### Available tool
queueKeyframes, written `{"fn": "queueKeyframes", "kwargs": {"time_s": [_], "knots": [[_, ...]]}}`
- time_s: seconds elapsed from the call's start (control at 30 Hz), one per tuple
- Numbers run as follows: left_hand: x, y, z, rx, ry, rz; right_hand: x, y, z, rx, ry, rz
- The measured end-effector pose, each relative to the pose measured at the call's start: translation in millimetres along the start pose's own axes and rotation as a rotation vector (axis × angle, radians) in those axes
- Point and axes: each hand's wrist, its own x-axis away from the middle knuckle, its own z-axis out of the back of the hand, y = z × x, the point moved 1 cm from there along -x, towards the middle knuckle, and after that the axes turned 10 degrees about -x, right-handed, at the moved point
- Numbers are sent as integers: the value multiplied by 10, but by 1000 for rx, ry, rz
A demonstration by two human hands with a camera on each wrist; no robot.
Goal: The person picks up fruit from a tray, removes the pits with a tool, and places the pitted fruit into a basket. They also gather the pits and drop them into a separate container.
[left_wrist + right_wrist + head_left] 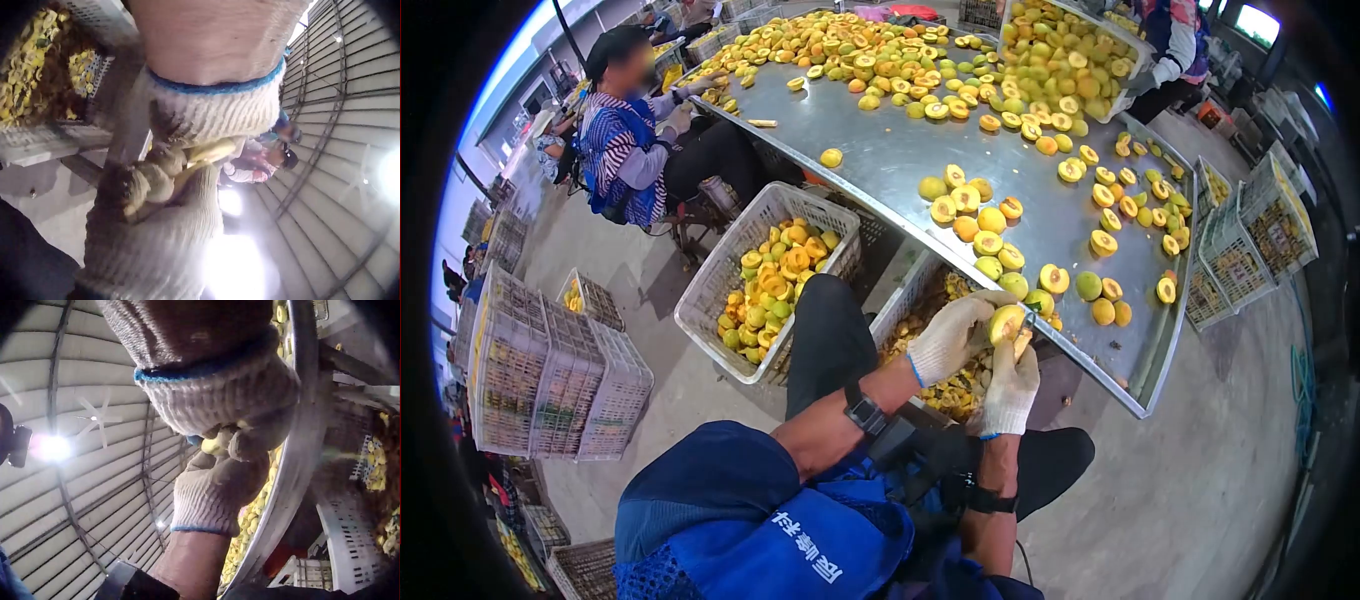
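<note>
In the head view both hands wear white knitted gloves and meet over the metal table's near edge. My left hand holds a yellow peach between thumb and fingers. Just below it, my right hand grips a small tool with a pale handle and a metal end, which meets the fruit's side. Seen in the right wrist view, a bit of yellow fruit shows between the gloves; fingers hide most of it. Under the hands stands a crate of peels and scraps.
Halved and whole peaches lie across the metal table. A crate of peach halves stands by the left knee. Someone tips a full crate at the far side; another person sits left. Stacked crates stand further left.
</note>
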Motion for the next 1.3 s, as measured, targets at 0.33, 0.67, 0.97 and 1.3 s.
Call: {"fn": "queueKeyframes", "kwargs": {"time_s": [0.33,0.67,0.97,1.3], "knots": [[-18,-28,189,-808,71,-193,-318,229,52,330,8,463],[28,16,225,-1321,344,-349,24,99,57,254,-99,167],[-192,-249,307,200,200,-31,-96,327,92,657,-101,400],[-113,18,-124,130,415,65,-81,292,20,597,-128,430]]}}
